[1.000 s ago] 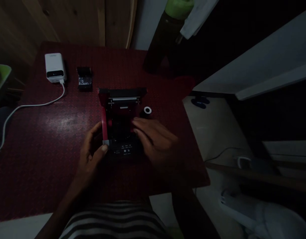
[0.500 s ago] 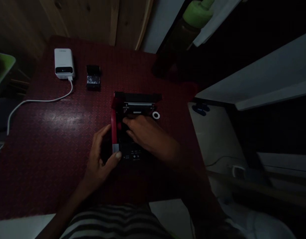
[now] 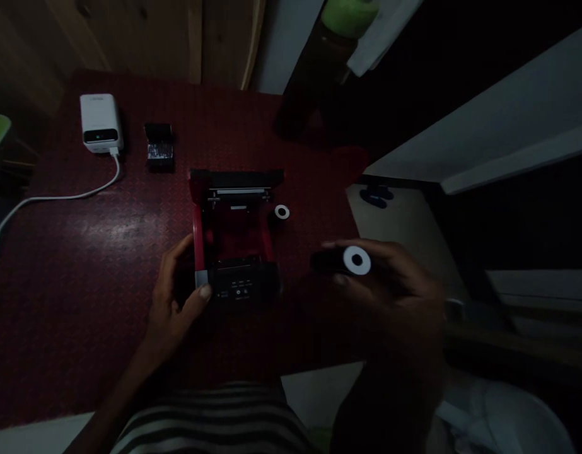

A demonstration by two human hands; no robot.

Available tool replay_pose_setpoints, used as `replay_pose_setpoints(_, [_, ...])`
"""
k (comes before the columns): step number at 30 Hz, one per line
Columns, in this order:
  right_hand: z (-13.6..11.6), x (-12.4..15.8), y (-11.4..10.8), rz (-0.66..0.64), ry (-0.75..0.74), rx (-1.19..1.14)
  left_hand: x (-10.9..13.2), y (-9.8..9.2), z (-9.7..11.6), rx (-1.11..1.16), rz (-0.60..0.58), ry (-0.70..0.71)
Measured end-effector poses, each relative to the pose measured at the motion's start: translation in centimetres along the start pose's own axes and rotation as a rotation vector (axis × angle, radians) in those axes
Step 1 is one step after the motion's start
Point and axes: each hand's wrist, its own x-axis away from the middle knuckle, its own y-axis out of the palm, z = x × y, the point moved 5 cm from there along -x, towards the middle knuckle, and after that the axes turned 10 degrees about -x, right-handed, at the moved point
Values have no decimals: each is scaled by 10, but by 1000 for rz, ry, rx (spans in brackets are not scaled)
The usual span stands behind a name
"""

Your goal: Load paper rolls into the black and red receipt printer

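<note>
A red and black device (image 3: 247,287), which looks like a small printer, stands on the table with its lid (image 3: 238,178) raised. Its red inner bay is exposed. My left hand (image 3: 174,293) grips its left side, the thumb on the front corner and the fingers along the outer wall. To the right of the device, my right hand (image 3: 395,277) holds a small roll (image 3: 357,260) with a white ring-shaped end and a dark side, between thumb and fingers above the table. A similar roll (image 3: 282,212) stands beside the device's right wall.
On the red patterned table (image 3: 96,302) lie a white power bank (image 3: 99,120) with a cable (image 3: 58,197) and a dark, shiny item (image 3: 160,148). A bottle with a green cap (image 3: 350,17) stands at the back. Slippers (image 3: 376,195) lie on the floor at right.
My right hand has come out of the device's bay and moved right, now with a roll in it. My left hand keeps its hold. The view has shifted slightly.
</note>
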Motion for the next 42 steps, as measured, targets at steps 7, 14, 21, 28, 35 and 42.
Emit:
replay_pose_setpoints(7, [86,21,24,-81,268,-90,-3,-1,0,-24,54,5])
replay_pose_setpoints(14, [109,26,43,-165,269,-127,-4,0,-1,-10,74,11])
replay_pose_setpoints(21, [92,31,5,-285,430,-100,-3,-1,-1,-22,80,4])
replay_pose_setpoints(28, [95,-37,4,-123,256,-45,-4,-2,0,-46,57,-8])
replay_pose_setpoints(35, [125,-86,64,-137,132,14,-3,-2,-3,-44,43,-40])
replay_pose_setpoints(42, [42,-65,23,-184,54,-24,-3,-1,3,-22,27,-56])
